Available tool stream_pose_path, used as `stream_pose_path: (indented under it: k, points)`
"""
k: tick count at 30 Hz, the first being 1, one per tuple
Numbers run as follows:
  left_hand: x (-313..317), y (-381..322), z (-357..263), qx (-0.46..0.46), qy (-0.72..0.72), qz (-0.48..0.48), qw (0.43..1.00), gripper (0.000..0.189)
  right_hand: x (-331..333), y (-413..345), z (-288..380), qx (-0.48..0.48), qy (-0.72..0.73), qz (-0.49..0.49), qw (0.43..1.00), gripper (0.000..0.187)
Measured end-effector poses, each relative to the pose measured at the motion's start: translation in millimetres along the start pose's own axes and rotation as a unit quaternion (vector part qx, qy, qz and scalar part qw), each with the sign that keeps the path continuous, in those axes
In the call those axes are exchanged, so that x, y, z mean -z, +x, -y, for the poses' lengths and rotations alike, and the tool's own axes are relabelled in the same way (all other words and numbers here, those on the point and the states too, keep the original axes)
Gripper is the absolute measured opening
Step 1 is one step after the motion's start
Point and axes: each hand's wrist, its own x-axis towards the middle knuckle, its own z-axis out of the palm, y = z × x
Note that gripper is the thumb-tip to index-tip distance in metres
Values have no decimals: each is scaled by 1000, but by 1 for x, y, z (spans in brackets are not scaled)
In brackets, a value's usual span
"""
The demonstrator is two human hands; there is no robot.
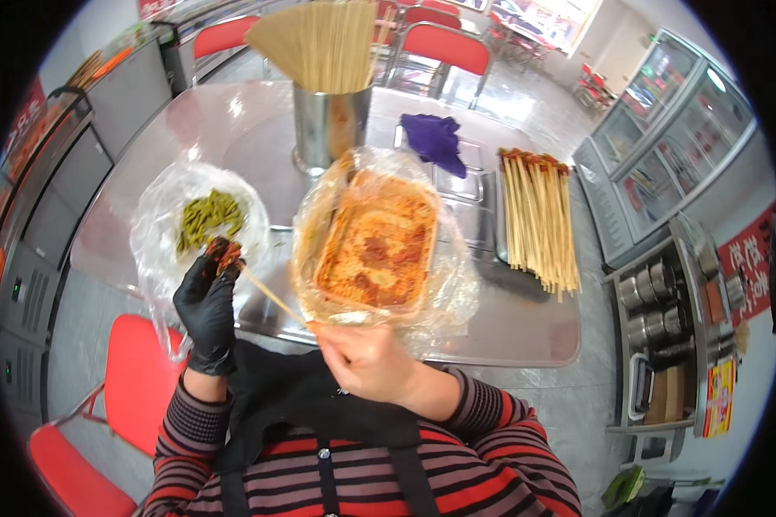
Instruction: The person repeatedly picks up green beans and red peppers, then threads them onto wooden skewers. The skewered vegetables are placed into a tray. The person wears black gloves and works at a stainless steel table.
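My left hand [208,310], in a black glove, pinches a piece of dark red, sauce-coated food [225,253] at the tip of a wooden skewer [275,298]. The skewer's other end is in my bare right hand [372,362], whose fingers are closed around it. Just beyond my left hand, green pieces of food [210,218] lie on a clear plastic bag [152,226]. A rectangular tub [378,245] smeared with red sauce stands in front of my right hand, wrapped in clear plastic. On the right, many skewers with red-coated tips [537,220] lie side by side on a metal tray.
A steel container [332,126] full of bare wooden skewers [326,48] stands at the table's back, with a purple cloth [434,141] to its right. A red chair [143,381] is at the lower left. Glass-door coolers [669,136] and a shelf of metal pots [650,287] stand right.
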Motion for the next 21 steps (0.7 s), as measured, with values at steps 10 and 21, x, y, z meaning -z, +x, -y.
stream_pose_path:
  k: [10, 21]
  points:
    - [10, 5, 14, 4, 7, -33, 999, 31, -2, -2, -1, 118, -197, 42, 972, 34]
    - [5, 3, 3, 25, 9, -45, 999, 30, -15, 2, -10, -200, 219, 41, 954, 20]
